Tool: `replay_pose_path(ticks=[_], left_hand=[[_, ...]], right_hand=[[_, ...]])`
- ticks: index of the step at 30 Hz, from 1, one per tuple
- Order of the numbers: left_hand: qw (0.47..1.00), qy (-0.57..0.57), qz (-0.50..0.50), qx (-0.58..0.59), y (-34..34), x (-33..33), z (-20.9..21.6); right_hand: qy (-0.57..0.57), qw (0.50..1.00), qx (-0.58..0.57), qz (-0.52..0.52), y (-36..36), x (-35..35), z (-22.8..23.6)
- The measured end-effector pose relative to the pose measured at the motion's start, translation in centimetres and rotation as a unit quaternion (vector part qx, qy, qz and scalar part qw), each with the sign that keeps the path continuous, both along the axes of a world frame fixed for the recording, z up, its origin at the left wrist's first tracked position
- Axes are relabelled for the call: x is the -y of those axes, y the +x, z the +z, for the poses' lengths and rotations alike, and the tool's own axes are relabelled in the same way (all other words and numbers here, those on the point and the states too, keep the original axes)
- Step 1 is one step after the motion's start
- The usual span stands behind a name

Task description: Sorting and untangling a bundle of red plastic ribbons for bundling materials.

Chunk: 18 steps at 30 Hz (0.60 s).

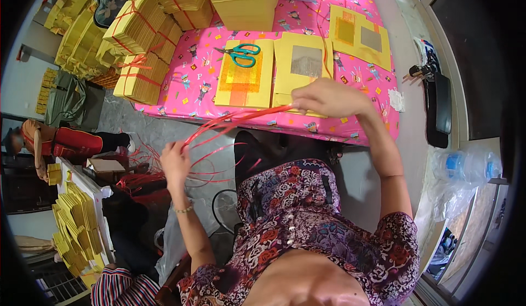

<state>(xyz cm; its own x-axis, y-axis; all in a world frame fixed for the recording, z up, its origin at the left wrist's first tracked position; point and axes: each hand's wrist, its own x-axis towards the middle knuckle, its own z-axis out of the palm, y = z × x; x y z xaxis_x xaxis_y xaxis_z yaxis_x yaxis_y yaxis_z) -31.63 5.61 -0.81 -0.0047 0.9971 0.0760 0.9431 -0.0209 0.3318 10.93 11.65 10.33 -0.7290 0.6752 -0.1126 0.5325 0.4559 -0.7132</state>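
Note:
A bundle of red plastic strings [235, 118] stretches between my two hands above the near edge of the pink table. My right hand [329, 98] pinches one end of the strands, over a stack of yellow paper sheets [285, 54] with a silver square. Lower and to the left, my left hand [175, 163] is closed around the same strands, whose loose loops hang below toward my lap. Teal-handled scissors [242, 54] lie on another yellow stack [245, 95] with a gold-orange panel, touched by neither hand.
Tall stacks of yellow paper [142, 23] tied with red string stand at the table's far left. Yellow sheets [359, 40] lie at the right on the pink tablecloth [189, 81]. Left of me, a person [41, 136] handles yellow bundles beside a white table [101, 218]. Plastic bags hang at right.

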Motion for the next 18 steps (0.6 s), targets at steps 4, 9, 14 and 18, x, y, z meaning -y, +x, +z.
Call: replay_pose_path(ticks=[4,9,14,18], left_hand=[[0.954,0.109,-0.212,0.184,10.8,-1.1,3.4],[0.917,-0.035,-0.256,0.305,17.3,-0.2,3.6],[0.949,-0.010,-0.147,0.279,14.5,1.1,2.4],[0.966,-0.014,-0.068,0.251,8.6,1.5,-1.1]], right_hand=[[0.065,0.994,0.093,-0.006,-4.5,1.4,-0.9],[0.053,0.997,0.053,0.005,-6.1,1.4,-1.4],[-0.055,0.998,0.030,0.012,-1.0,-0.9,-0.9],[-0.050,0.998,-0.014,-0.039,4.9,-2.7,-3.1]])
